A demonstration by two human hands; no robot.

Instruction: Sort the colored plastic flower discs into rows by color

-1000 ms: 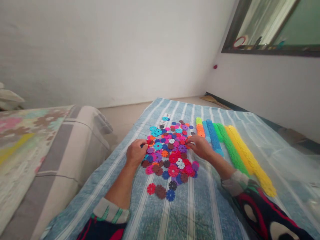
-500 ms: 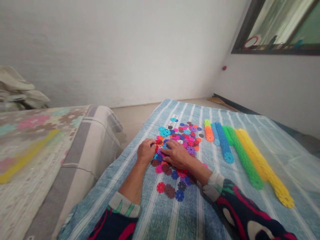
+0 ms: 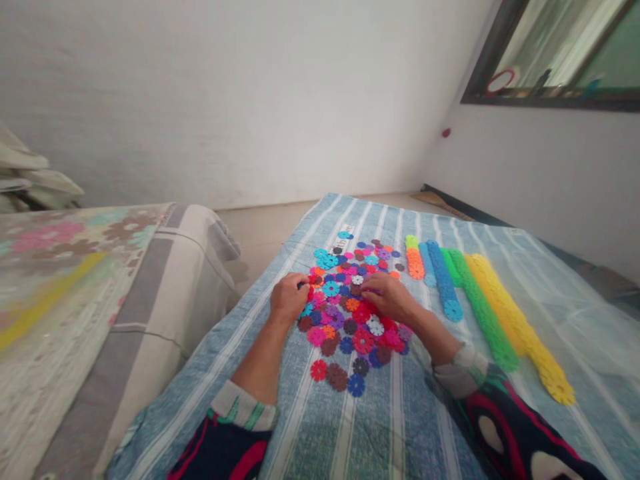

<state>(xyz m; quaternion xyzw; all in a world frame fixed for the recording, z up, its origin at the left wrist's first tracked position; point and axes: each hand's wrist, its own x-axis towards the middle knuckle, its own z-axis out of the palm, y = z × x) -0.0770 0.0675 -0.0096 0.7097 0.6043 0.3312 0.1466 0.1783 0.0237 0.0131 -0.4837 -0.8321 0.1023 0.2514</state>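
Observation:
Many flower-shaped plastic discs point(image 3: 331, 289) in mixed colours lie loose in a pile on the striped blue cloth. At the pile's left edge my left hand point(image 3: 289, 298) is curled closed, with red discs point(image 3: 311, 281) showing at its fingertips. How many it grips is hidden. My right hand point(image 3: 393, 297) reaches over the right side of the pile, palm down, fingers slightly apart. Its fingertips are close to a brown disc point(image 3: 355, 290) and the red discs below. Nothing held shows in this hand.
Rows of joined discs lie to the right: a lime and orange row point(image 3: 415, 263), a blue row point(image 3: 444, 280), a green row point(image 3: 487, 313) and a yellow row point(image 3: 525, 327). A second cloth-covered surface point(image 3: 195, 267) stands at the left, across a floor gap. Behind is a white wall point(image 3: 250, 100).
My right hand has moved right across the pile, uncovering discs in its middle, and its fingers have drawn closer together. My left hand stays at the left edge. The view has shifted slightly.

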